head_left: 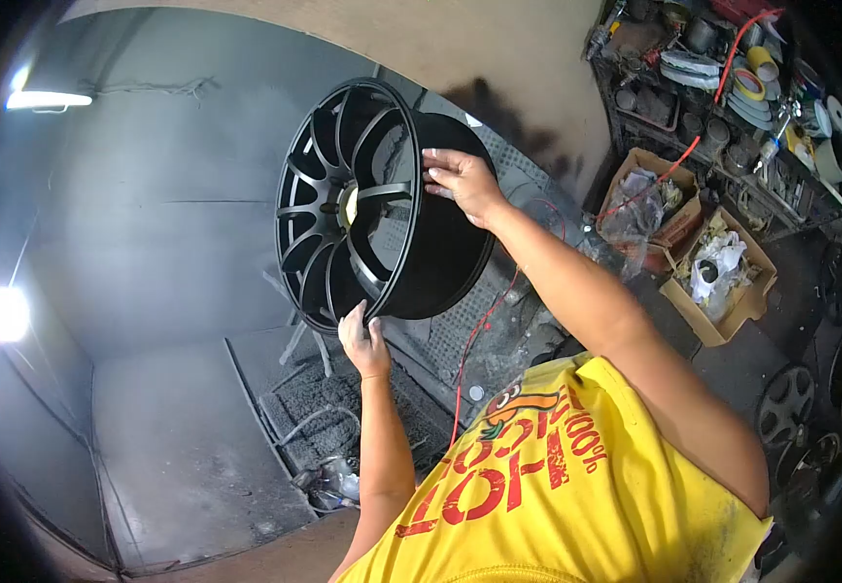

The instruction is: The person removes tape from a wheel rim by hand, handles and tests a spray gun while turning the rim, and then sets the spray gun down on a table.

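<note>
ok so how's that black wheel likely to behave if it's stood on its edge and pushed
The black wheel would probably roll easily, given its round outline. It's likely stiff, as the spokes look solid. It may be fairly heavy: the barrel is deep, and both left hand and right hand are on it.

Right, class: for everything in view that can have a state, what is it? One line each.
Black multi-spoke wheel rim: held up, tyreless
Left hand: closed on the rim
Right hand: closed on the rim
Tube lamp: lit
Lower lamp: lit
Upper cardboard box: open, holding plastic
Lower cardboard box: open, filled
Red hose: uncoiled
Yellow T-shirt: worn, smudged
</note>
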Motion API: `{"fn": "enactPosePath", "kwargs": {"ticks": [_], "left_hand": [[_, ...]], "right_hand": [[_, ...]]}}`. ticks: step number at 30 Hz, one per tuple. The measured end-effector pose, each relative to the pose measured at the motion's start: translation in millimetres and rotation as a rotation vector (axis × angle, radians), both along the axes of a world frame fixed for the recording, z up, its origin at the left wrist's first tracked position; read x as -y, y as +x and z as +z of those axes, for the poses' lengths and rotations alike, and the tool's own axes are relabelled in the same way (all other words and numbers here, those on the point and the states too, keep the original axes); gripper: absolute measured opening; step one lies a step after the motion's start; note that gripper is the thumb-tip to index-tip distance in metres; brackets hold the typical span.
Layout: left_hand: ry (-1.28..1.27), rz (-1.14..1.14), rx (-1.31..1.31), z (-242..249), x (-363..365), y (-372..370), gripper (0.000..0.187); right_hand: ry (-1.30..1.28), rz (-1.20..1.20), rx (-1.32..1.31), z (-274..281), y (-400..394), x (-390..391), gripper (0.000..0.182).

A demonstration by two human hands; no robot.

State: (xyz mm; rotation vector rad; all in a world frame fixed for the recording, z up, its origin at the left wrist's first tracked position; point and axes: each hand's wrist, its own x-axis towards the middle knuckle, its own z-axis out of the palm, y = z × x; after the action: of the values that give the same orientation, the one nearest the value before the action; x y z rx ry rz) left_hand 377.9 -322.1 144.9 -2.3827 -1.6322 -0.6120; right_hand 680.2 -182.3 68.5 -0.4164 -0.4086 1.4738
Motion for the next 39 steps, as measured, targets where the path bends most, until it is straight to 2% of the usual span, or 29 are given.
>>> {"fn": "enactPosePath", "kwargs": {"ticks": [7, 23, 28, 32, 34, 37, 38, 39], "left_hand": [[-0.022, 0.007, 0.031, 2.0, -1.3, -20.9, 0.032], [0.078, 0.016, 0.023, -14.5, -9.2, -15.7, 0.034], [0.099, 0.03, 0.007, -17.0, -8.5, -12.7, 0.034], [0.106, 0.039, -0.01, -16.8, -8.2, -11.4, 0.036], [0.106, 0.033, -0.008, -16.8, -8.3, -12.1, 0.035], [0.112, 0.02, 0.007, -16.1, -8.5, -11.7, 0.034], [0.12, 0.012, 0.02, -16.1, -8.2, -11.2, 0.033], [0.122, 0.015, 0.019, -16.8, -8.4, -11.9, 0.033]], "right_hand": [[-0.106, -0.016, -0.088, 5.3, -29.1, 42.8, 0.017], [0.015, -0.074, -0.042, 6.5, -30.4, 16.7, 0.014], [0.042, -0.21, 0.037, 5.2, -35.2, 13.0, 0.012], [0.044, -0.234, 0.085, 3.2, -36.0, 15.6, 0.011], [0.151, -0.216, 0.185, -2.7, -33.7, 16.4, 0.011], [0.089, -0.2, 0.231, -3.1, -28.2, 16.6, 0.011], [0.093, -0.183, 0.099, -1.2, -26.9, 15.4, 0.013], [0.095, -0.18, 0.098, 1.5, -26.7, 13.6, 0.013]]}}
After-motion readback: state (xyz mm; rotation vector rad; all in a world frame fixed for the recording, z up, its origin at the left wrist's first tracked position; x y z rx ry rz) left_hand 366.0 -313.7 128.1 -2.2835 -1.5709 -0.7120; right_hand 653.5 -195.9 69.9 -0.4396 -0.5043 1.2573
